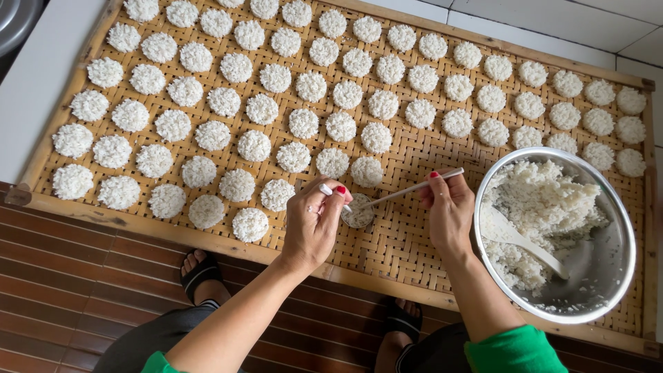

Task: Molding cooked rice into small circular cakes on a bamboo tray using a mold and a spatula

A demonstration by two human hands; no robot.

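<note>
left hand (314, 224), wrist bent down, fingers (330, 189) pinched on a small round mould (358, 213) set on the woven bamboo tray (407, 242). right hand (449, 211) fingers closed around a thin spoon (407, 189) tipped into the mould. rice discs (276, 195) crowd left; a steel bowl of rice (552, 231) stands right; bare weave lies toward the tray's near edge.

Steel bowl (617, 228) of cooked rice with a white paddle (519, 240) in it, white tiled floor (552, 21), and black sandals (198, 273) on dark wood slats (62, 276).
</note>
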